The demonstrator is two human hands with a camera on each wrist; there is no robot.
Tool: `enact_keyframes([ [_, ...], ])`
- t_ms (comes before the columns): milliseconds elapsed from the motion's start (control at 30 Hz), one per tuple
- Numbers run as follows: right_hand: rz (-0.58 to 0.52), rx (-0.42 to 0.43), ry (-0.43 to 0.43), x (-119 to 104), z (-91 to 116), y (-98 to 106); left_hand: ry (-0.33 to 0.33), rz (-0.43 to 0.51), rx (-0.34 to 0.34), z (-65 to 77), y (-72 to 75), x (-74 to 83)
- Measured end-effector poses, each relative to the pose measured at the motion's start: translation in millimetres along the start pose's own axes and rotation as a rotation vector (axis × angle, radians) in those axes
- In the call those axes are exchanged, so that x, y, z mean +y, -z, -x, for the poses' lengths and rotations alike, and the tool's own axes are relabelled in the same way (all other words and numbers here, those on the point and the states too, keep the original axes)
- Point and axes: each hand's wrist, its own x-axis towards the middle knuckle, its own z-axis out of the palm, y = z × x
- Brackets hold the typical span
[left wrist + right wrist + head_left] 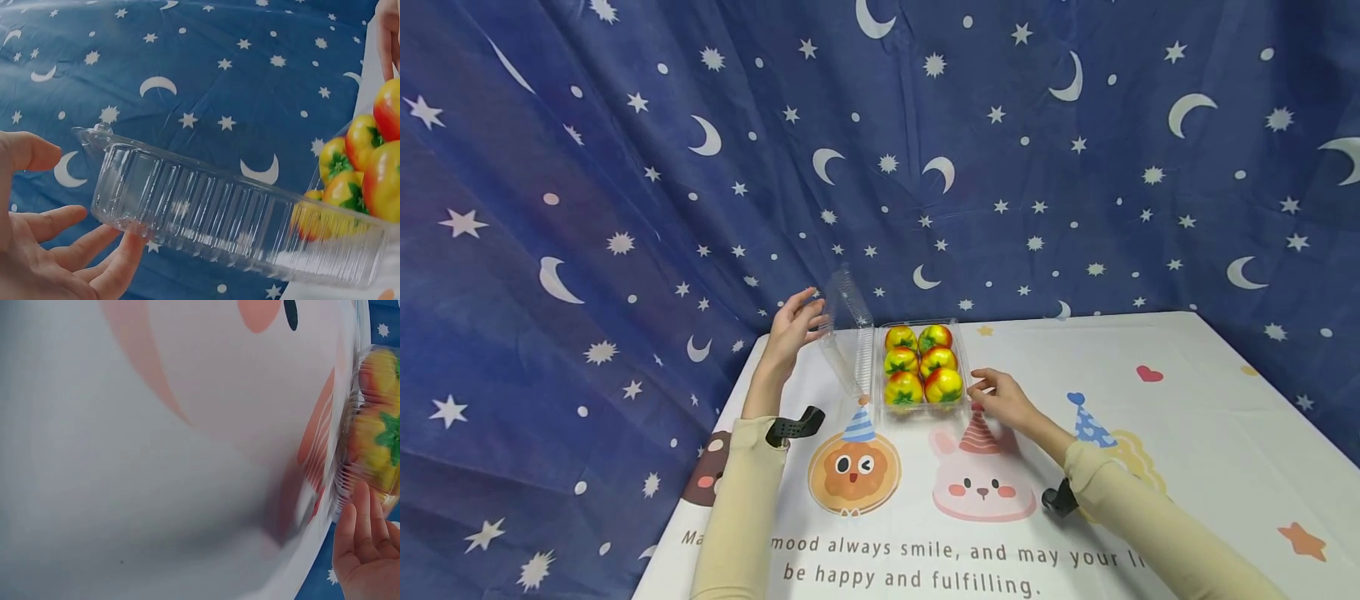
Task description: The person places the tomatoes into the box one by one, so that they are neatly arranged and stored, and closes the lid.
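A clear plastic clamshell box [964, 375] stands on the table with its hinged lid [206, 200] raised on the left. Inside sit several yellow-and-red fruits [902, 388] with green leafy tops, in two columns. My left hand [792, 329] is beside the raised lid, thumb apart from the fingers. In the left wrist view its fingertips [134, 240] meet the lid's ribbed outer side. At the box's right front corner is my right hand [1006, 398], its fingers loosely extended. The right wrist view shows those fingertips [361, 490] right at the ribbed box wall.
A white cloth with cartoon faces and lettering covers the table [1210, 467]. Behind and to the left hangs a dark blue curtain [1000, 192] with stars and moons, close to the table's back edge. A black wrist mount [796, 427] projects from the left sleeve.
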Motion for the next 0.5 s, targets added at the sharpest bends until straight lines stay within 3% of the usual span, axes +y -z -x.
enact_keyframes([
  [333, 0.019, 0.005, 0.011, -1, 0, 2, -0.058, 0.089, 0.047, 1.0, -30.3, 3.3],
  [500, 0.022, 0.006, 0.015, 0, 2, 1, -0.045, 0.097, 0.045, 1.2, -41.2, -1.3],
])
